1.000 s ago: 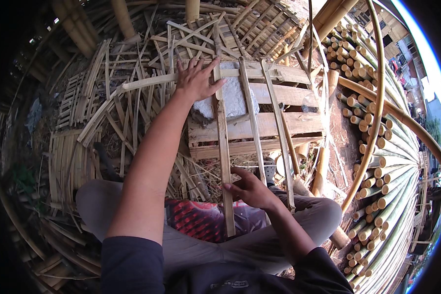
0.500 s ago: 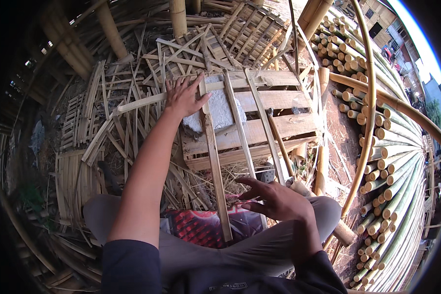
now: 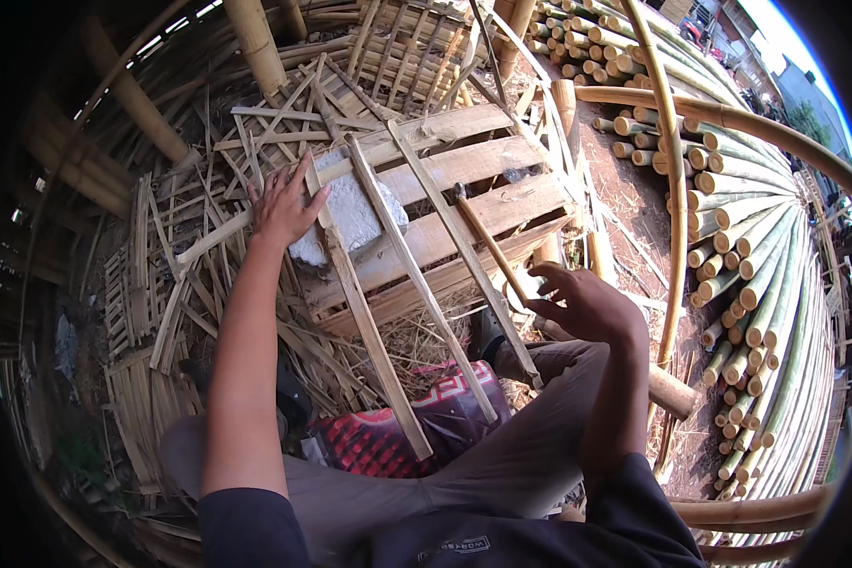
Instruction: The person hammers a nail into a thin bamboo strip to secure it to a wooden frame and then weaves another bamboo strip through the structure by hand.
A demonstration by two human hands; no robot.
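My left hand lies with spread fingers over a bamboo crosspiece, where it meets the first long bamboo slat. Two more slats, a middle one and a right one, run from the crosspiece toward my lap. Beneath them are a pale stone block and a low wooden crate. A hammer rests on the crate, its dark head on the far side. My right hand is at the handle's near end, fingers apart and curved; firm contact cannot be made out.
Stacked bamboo poles fill the right side. A curved bamboo pole rises between them and me. Scrap strips and slatted panels lie left and behind. A red printed sack sits between my legs.
My right hand has moved from above the near ends of the slats to the hammer's handle. My left hand stays on the crosspiece. The whole view has shifted.
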